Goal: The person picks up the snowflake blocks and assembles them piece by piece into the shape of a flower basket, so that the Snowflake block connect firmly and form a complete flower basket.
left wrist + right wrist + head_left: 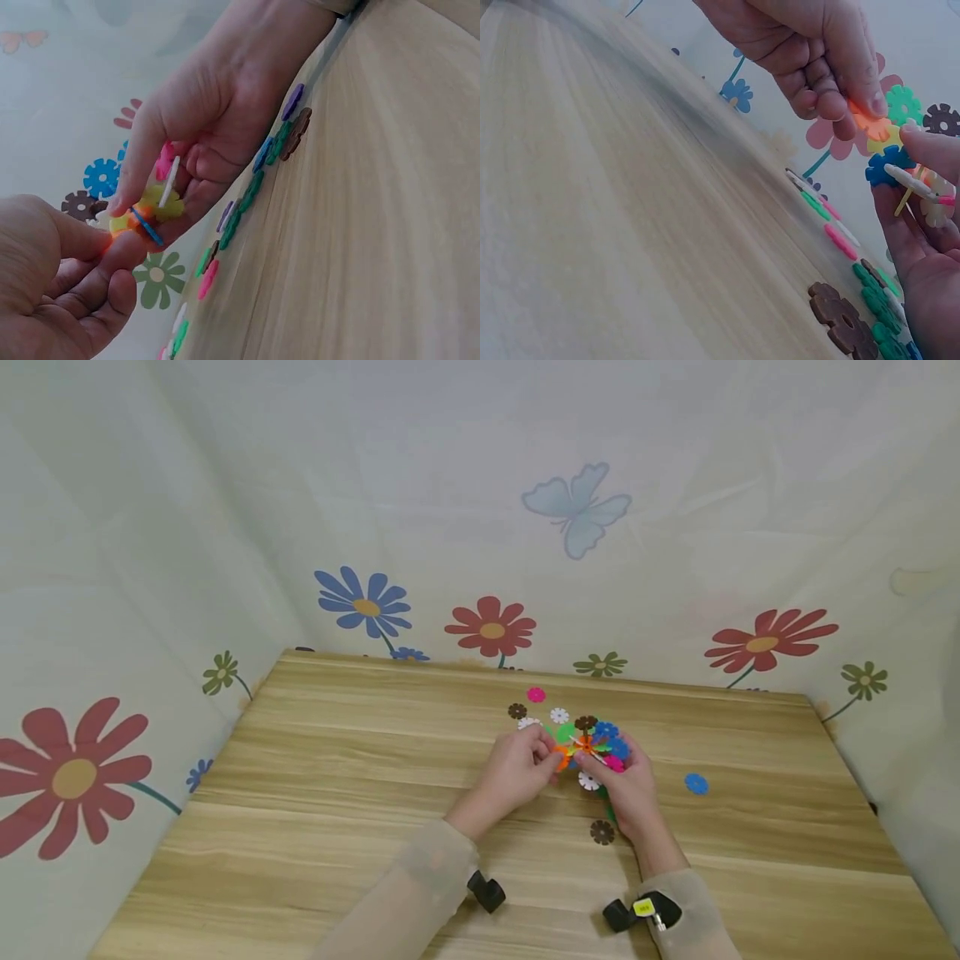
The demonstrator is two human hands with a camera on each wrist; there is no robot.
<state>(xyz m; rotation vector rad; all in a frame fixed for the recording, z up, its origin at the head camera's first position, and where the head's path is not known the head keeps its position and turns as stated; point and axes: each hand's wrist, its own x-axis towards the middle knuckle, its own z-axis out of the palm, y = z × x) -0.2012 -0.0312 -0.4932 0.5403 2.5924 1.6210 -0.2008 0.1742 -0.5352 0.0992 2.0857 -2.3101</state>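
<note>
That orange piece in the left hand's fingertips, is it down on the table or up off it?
Off it: in the right wrist view, the left hand pinches the orange piece above the table.

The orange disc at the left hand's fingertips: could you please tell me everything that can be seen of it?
The orange disc is a flat, bright piece with a notched, petal-like edge; it looks like plastic. The left hand pinches it, its thumb and fingers hiding part of it. It is held above the table, beside the yellow piece of the cluster in the right hand. Whether the two are joined is unclear.
</note>
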